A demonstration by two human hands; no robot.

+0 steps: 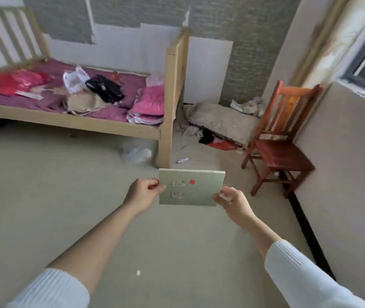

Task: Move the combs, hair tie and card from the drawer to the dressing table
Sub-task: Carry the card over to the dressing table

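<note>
Head view: both forearms reach forward, white sleeves pushed back, left hand [142, 193] pinching the left edge of the card [196, 192] with thumb on top, right hand [232, 201] gripping its lower right corner. Pale green card held face-up between the two hands, in the air over bare floor [44, 207]; wooden bed [77, 121] strewn with clothes and bags beyond, red-brown chair [281, 152] to the right near the wall

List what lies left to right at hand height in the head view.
Left hand → card → right hand → chair.
</note>
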